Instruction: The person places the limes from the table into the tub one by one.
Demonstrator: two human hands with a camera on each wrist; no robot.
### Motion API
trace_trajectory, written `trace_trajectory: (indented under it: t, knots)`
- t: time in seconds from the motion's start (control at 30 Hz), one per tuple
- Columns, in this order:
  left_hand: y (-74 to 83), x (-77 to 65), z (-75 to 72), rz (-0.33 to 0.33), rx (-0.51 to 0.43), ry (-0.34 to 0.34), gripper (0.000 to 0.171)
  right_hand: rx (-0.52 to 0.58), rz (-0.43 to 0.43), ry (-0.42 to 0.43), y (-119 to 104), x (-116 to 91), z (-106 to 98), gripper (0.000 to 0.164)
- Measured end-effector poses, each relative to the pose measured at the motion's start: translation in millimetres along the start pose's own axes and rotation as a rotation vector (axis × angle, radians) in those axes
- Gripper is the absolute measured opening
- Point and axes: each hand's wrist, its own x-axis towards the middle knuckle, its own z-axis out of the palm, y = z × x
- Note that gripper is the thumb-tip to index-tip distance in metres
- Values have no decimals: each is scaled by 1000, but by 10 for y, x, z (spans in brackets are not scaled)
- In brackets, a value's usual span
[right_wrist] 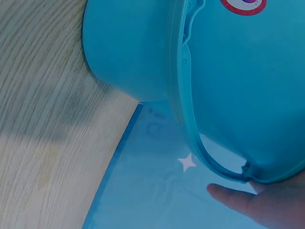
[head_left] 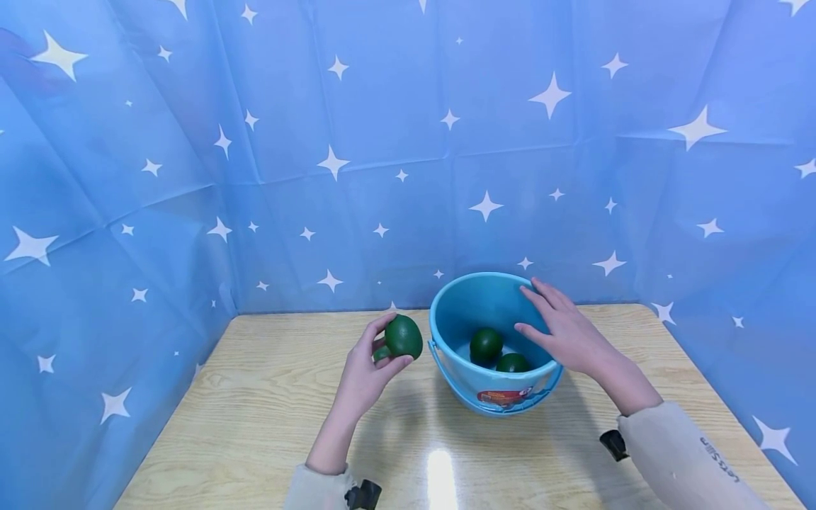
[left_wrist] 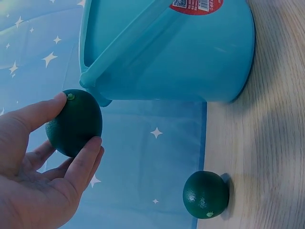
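Since smooth, round, dark-green fruit (head_left: 405, 336) is pinched by left hand (head_left: 365, 375), drop is risked if grip slips; right hand (head_left: 564, 334) is spread over round, blue plastic bucket (head_left: 468, 375).

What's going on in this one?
A person's left hand holds a green fruit outside a blue bucket, which stands on a wooden table. The right hand is at the bucket's rim on the other side, fingers spread. Two similar fruits lie inside the bucket, and the left wrist view shows another fruit on the table.
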Motion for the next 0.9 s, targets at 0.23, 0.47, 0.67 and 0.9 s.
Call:
trace_trajectory:
  t: [0.23, 0.47, 0.67, 0.9]
  knots:
    - [23, -2, -5, 7, -5, -6, 67, 2, 0, 1, -2, -4, -4, 75]
    - [46, -5, -5, 12, -4, -6, 67, 0, 3, -2, -5, -3, -6, 75]
    - [62, -6, -1, 13, 2, -3, 68, -10, -3, 7, -15, 5, -1, 74]
    - [83, -12, -1, 11, 0, -5, 69, -11, 1, 6, -8, 3, 0, 74]
